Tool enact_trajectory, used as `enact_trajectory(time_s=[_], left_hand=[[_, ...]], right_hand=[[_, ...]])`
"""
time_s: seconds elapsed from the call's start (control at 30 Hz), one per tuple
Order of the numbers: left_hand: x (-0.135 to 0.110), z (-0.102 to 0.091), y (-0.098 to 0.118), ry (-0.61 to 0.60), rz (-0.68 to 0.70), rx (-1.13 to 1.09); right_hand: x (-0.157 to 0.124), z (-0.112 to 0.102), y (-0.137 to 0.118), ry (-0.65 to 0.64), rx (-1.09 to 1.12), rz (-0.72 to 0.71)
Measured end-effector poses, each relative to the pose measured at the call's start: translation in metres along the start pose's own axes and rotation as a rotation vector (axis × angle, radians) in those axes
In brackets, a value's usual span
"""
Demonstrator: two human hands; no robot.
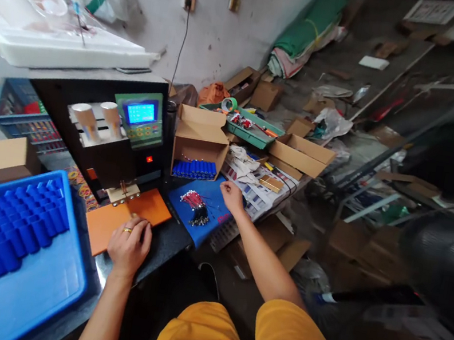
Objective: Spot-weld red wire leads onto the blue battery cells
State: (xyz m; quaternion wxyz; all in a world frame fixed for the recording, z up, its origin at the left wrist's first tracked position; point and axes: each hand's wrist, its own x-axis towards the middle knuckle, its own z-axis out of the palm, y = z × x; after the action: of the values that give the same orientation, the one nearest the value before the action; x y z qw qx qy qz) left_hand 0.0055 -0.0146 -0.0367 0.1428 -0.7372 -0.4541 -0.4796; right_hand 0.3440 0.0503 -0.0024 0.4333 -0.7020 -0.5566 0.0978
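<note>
My left hand (129,245), with a ring on one finger, rests on the near edge of an orange pad (114,221) below the black machine's welding head (123,192); its fingers are curled and what they hold is hidden. My right hand (232,196) reaches out over a blue mat (202,212), fingers bent, beside a bundle of red and black wires (196,207). An open cardboard box with blue cylindrical cells (194,168) stands just behind the mat.
A blue tray (37,289) holding several blue cells sits at the near left. The black machine (128,136) has a lit screen and two paper cups. Cardboard boxes, a green tray (255,131) and clutter fill the right side and floor.
</note>
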Motion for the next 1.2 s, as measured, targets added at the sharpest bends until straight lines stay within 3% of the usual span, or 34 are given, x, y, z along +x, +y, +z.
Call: enact_trajectory(time_s=[0.2, 0.3, 0.43, 0.67, 0.93, 1.2], left_hand=[[0.002, -0.001, 0.001, 0.039, 0.025, 0.041], [0.003, -0.002, 0.001, 0.045, 0.042, 0.054], [0.003, -0.002, 0.002, 0.026, 0.054, 0.094], [0.005, -0.003, 0.006, 0.007, 0.083, 0.173], [0.006, -0.003, 0.009, -0.014, 0.081, 0.198], [0.005, -0.003, 0.01, -0.025, 0.08, 0.234]], right_hand=[[-0.01, -0.032, 0.017, -0.265, 0.025, -0.02], [-0.022, -0.035, 0.022, -0.316, -0.036, -0.062], [-0.019, -0.021, 0.009, -0.344, -0.088, -0.168], [0.009, 0.012, -0.021, -0.566, -0.181, -0.221], [0.013, 0.015, -0.021, -0.727, -0.229, -0.13], [0.011, 0.017, -0.022, -0.705, -0.265, -0.118]])
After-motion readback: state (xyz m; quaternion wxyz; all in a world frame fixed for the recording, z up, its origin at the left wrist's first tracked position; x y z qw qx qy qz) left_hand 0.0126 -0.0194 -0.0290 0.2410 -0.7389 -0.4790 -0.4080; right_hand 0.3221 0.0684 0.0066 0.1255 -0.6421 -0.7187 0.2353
